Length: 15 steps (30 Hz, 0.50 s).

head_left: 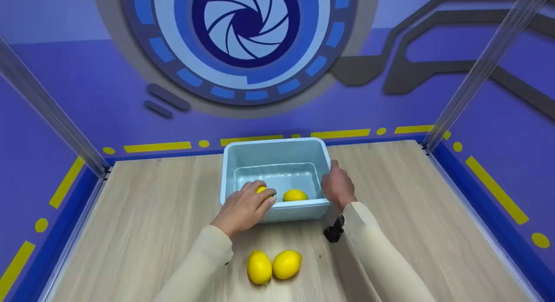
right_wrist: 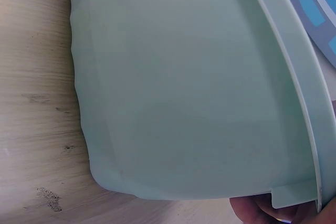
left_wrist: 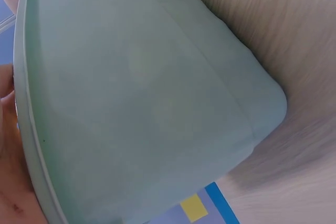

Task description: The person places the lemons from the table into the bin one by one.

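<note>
A pale blue-green plastic bin [head_left: 299, 213] stands on the wooden table. Reaching over its near rim, my left hand [head_left: 245, 208] has curled fingers around a lemon [head_left: 261, 189] just inside. Another lemon [head_left: 295, 195] lies in the bin near the front wall. My right hand [head_left: 339, 185] grips the bin's right rim. In the right wrist view, fingertips [right_wrist: 252, 211] curl beneath the rim of the bin [right_wrist: 184, 87]. The bin's outer wall [left_wrist: 147, 98] fills most of the left wrist view and hides the held lemon; only part of the left hand [left_wrist: 16, 171] shows there.
Two lemons, one on the left [head_left: 259, 267] and one on the right [head_left: 287, 264], lie side by side on the table [head_left: 173, 232] in front of the bin. A blue patterned wall [head_left: 277, 119] stands close behind, with side walls and clear corner posts.
</note>
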Motion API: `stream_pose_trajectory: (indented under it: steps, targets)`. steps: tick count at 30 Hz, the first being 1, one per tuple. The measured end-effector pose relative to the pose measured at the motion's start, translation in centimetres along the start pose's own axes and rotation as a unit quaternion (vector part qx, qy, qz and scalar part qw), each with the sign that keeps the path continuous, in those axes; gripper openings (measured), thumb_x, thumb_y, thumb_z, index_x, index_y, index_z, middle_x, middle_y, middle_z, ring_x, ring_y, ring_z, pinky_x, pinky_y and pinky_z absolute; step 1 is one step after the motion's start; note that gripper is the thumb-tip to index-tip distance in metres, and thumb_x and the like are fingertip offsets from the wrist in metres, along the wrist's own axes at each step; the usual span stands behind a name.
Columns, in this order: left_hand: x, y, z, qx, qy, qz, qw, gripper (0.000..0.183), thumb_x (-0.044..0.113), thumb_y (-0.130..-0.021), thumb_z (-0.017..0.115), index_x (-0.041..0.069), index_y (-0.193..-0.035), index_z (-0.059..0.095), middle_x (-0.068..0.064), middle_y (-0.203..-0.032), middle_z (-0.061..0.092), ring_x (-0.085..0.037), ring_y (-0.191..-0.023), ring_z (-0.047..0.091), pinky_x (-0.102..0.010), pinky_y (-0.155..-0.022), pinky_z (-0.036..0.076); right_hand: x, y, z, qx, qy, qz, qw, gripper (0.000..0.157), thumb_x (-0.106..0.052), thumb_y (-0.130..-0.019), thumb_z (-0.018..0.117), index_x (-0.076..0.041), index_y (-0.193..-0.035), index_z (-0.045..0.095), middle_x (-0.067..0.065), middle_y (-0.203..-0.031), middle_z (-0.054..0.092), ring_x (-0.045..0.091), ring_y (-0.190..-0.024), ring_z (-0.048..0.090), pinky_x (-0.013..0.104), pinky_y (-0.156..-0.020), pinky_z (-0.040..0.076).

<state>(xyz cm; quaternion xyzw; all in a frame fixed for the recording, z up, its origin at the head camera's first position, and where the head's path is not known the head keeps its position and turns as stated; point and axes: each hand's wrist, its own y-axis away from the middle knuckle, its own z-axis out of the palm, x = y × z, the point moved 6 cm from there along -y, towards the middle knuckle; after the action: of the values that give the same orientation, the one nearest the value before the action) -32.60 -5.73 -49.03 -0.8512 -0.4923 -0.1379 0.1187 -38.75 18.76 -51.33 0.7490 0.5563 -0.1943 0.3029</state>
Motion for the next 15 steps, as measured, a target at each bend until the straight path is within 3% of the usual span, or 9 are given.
stream_pose_trajectory:
  steps: [6, 15]
  targets:
    - [-0.15, 0.04, 0.22, -0.020, -0.004, 0.001, 0.9998, 0.062, 0.070, -0.090, 0.041, 0.030, -0.135, 0.055, -0.001, -0.141, 0.047, -0.022, -0.128, 0.045, -0.051, -0.099, 0.046, 0.12, 0.02, 0.12, -0.005, -0.010, 0.011, 1.000, 0.050, -0.015, -0.101, 0.038, -0.011, -0.149, 0.023, 0.015, -0.144, 0.047, 0.032, -0.129, 0.050, 0.052, -0.110, 0.038]
    - [-0.24, -0.03, 0.59, -0.031, -0.035, 0.004, 0.9989, 0.062, 0.065, -0.084, 0.058, 0.030, -0.136, 0.054, -0.002, -0.141, 0.047, -0.023, -0.128, 0.045, -0.050, -0.098, 0.048, 0.07, -0.01, 0.14, -0.009, -0.010, 0.018, 1.000, 0.049, -0.016, -0.102, 0.037, -0.011, -0.149, 0.023, 0.014, -0.144, 0.047, 0.031, -0.128, 0.050, 0.051, -0.110, 0.038]
